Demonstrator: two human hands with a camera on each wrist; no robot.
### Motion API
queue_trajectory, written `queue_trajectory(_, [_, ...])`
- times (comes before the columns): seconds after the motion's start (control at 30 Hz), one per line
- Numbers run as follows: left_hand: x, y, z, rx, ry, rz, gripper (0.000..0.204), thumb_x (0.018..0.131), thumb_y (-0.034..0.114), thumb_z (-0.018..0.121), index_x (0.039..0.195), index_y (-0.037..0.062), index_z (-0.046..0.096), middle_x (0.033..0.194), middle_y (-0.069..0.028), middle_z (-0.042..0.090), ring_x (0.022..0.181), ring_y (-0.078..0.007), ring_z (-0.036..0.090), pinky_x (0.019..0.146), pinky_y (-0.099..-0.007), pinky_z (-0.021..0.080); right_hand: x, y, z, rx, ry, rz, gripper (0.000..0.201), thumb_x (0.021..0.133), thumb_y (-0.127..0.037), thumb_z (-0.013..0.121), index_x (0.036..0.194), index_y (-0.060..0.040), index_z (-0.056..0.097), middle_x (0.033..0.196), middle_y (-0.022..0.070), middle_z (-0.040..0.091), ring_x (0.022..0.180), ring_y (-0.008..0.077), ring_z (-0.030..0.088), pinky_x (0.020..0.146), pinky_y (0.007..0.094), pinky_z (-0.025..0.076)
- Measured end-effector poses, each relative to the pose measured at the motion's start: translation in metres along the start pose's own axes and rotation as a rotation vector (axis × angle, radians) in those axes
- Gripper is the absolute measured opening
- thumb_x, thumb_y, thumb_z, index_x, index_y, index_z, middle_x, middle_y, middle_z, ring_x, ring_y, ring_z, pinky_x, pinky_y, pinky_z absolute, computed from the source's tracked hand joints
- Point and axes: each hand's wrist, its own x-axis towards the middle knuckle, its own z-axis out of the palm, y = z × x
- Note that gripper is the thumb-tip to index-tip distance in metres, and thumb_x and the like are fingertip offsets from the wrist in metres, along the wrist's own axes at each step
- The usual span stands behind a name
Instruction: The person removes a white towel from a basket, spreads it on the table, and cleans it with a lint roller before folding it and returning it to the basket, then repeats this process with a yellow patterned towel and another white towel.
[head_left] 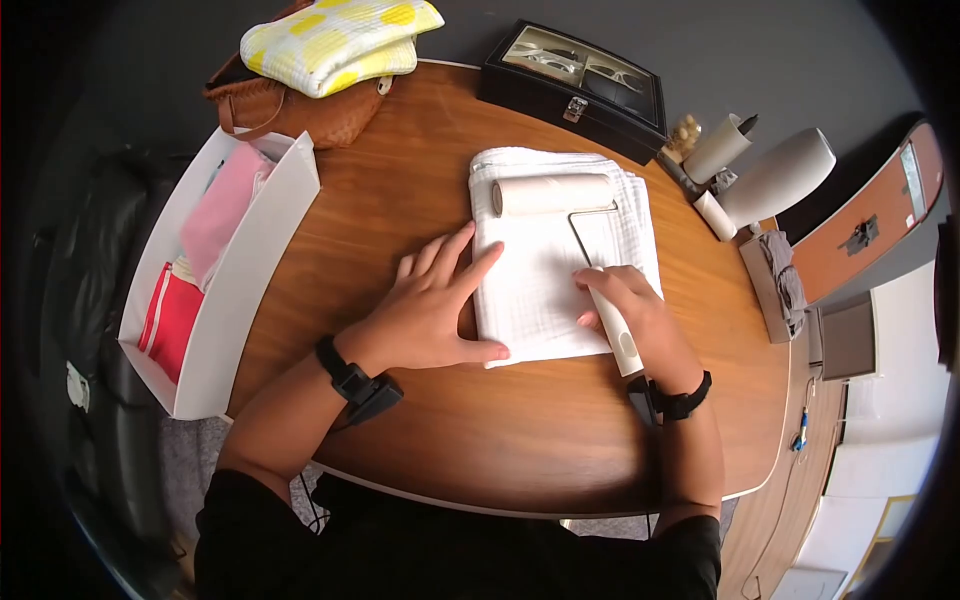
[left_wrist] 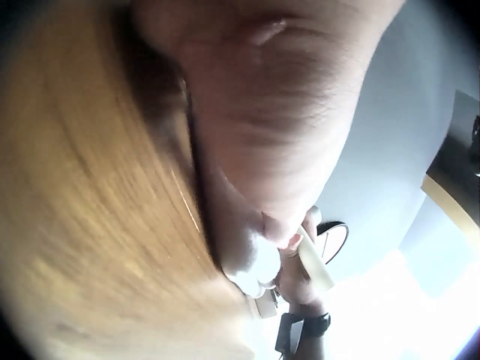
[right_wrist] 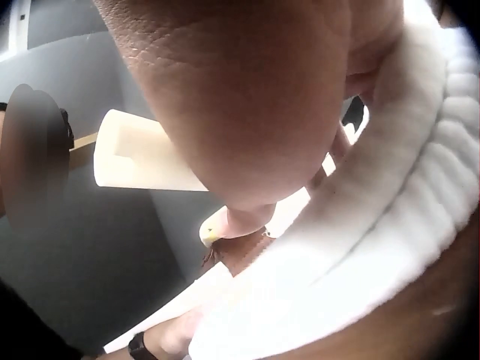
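Note:
A folded white cloth [head_left: 535,290] with several layers lies on the wooden table [head_left: 400,130]. My right hand [head_left: 640,310] grips the white handle of a lint roller [head_left: 555,195], whose paper roll lies across the far part of the cloth. A bent wire joins roll and handle. In the right wrist view the handle's end [right_wrist: 142,154] sticks out from the hand, close above the cloth's thick folded edge [right_wrist: 405,165]. My left hand [head_left: 425,310] rests with fingers spread along the cloth's left edge, thumb at its near corner. The left wrist view shows mostly that hand [left_wrist: 277,112] low over the wood.
A white box [head_left: 255,270] with pink and red fabric stands at left. Behind it, a brown bag [head_left: 340,120] carries a yellow-and-white folded cloth [head_left: 340,45]. A black glasses case [head_left: 570,85] sits at the back. At right are a white vase-like object [head_left: 790,175] and a small fabric-filled box [head_left: 765,290].

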Motion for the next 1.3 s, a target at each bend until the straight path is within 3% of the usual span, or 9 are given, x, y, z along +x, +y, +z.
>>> queue_trajectory(0.2, [0.002, -0.007, 0.008, 0.017, 0.048, -0.023, 0.101, 0.094, 0.056, 0.077, 0.172, 0.0123, 0.031, 0.177, -0.0252, 0.024, 0.162, -0.0430, 0.027, 0.128, -0.0579, 0.024, -0.004, -0.030, -0.012, -0.055, -0.128, 0.037, 0.042, 0.095, -0.034, 0.083, 0.128, -0.0104, 0.070, 0.111, 0.0167, 0.074, 0.105, 0.0385, 0.071, 0.086, 0.0466, 0.061])
queue_trajectory(0.33, [0.004, -0.007, 0.010, 0.014, 0.054, -0.015, 0.103, 0.095, 0.058, 0.075, 0.172, 0.0077, 0.028, 0.177, -0.0262, 0.024, 0.164, -0.0421, 0.024, 0.130, -0.0567, 0.022, -0.006, -0.043, -0.009, -0.060, -0.052, 0.016, 0.049, 0.091, -0.039, 0.086, 0.126, -0.0084, 0.072, 0.103, 0.0158, 0.073, 0.097, 0.0377, 0.072, 0.081, 0.0455, 0.061])
queue_trajectory(0.53, [0.004, -0.013, 0.016, 0.031, 0.116, 0.017, 0.116, 0.094, 0.069, 0.071, 0.169, -0.0072, 0.026, 0.175, -0.0305, 0.030, 0.163, -0.0434, 0.029, 0.132, -0.0519, 0.023, -0.005, -0.084, -0.036, -0.180, 0.044, -0.072, 0.046, 0.084, -0.034, 0.092, 0.114, -0.0034, 0.077, 0.081, 0.0121, 0.068, 0.071, 0.0315, 0.068, 0.064, 0.0413, 0.057])
queue_trajectory(0.57, [0.004, -0.013, 0.016, 0.032, 0.108, 0.022, 0.117, 0.093, 0.067, 0.072, 0.169, -0.0087, 0.023, 0.175, -0.0320, 0.029, 0.164, -0.0440, 0.028, 0.132, -0.0524, 0.022, -0.006, -0.085, -0.035, -0.196, 0.124, -0.122, 0.034, 0.083, -0.024, 0.090, 0.108, -0.0040, 0.079, 0.077, 0.0107, 0.066, 0.063, 0.0289, 0.066, 0.058, 0.0391, 0.055])
queue_trajectory(0.7, [0.005, -0.015, 0.014, 0.034, 0.091, 0.039, 0.122, 0.091, 0.065, 0.076, 0.169, -0.0115, 0.019, 0.173, -0.0348, 0.028, 0.164, -0.0447, 0.026, 0.133, -0.0530, 0.021, -0.015, -0.081, -0.021, -0.168, 0.198, -0.122, 0.030, 0.083, -0.010, 0.085, 0.112, -0.0045, 0.080, 0.076, 0.0102, 0.064, 0.060, 0.0286, 0.064, 0.055, 0.0383, 0.054])
queue_trajectory(0.83, [0.005, -0.010, 0.012, 0.021, 0.069, 0.012, 0.126, 0.089, 0.067, 0.078, 0.169, -0.0106, 0.020, 0.172, -0.0347, 0.031, 0.164, -0.0443, 0.028, 0.131, -0.0534, 0.023, 0.008, -0.044, 0.015, -0.113, 0.306, 0.003, 0.027, 0.089, -0.006, 0.081, 0.116, -0.0061, 0.080, 0.078, 0.0130, 0.064, 0.061, 0.0323, 0.064, 0.056, 0.0416, 0.051])
queue_trajectory(0.97, [0.005, -0.007, 0.008, 0.021, 0.049, -0.016, 0.129, 0.086, 0.069, 0.081, 0.170, -0.0088, 0.020, 0.172, -0.0346, 0.032, 0.164, -0.0441, 0.028, 0.129, -0.0545, 0.025, 0.010, -0.044, -0.007, -0.058, 0.281, -0.034, 0.023, 0.091, -0.009, 0.081, 0.113, -0.0042, 0.080, 0.076, 0.0139, 0.067, 0.060, 0.0312, 0.066, 0.055, 0.0411, 0.053])
queue_trajectory(1.13, [0.006, -0.004, 0.008, 0.059, 0.026, -0.039, 0.137, 0.080, 0.077, 0.080, 0.168, -0.0101, 0.023, 0.172, -0.0325, 0.033, 0.165, -0.0418, 0.027, 0.129, -0.0553, 0.024, -0.019, -0.099, -0.053, -0.109, 0.078, 0.011, 0.017, 0.085, -0.011, 0.083, 0.101, -0.0084, 0.081, 0.070, 0.0094, 0.069, 0.055, 0.0279, 0.067, 0.051, 0.0387, 0.053])
queue_trajectory(1.3, [0.006, -0.002, 0.005, 0.048, -0.021, -0.017, 0.144, 0.077, 0.072, 0.086, 0.169, -0.0122, 0.014, 0.173, -0.0359, 0.028, 0.165, -0.0447, 0.023, 0.131, -0.0569, 0.018, -0.014, -0.081, -0.032, -0.129, 0.173, 0.015, 0.020, 0.088, -0.010, 0.080, 0.108, -0.0096, 0.081, 0.075, 0.0092, 0.070, 0.057, 0.0297, 0.068, 0.053, 0.0398, 0.054])
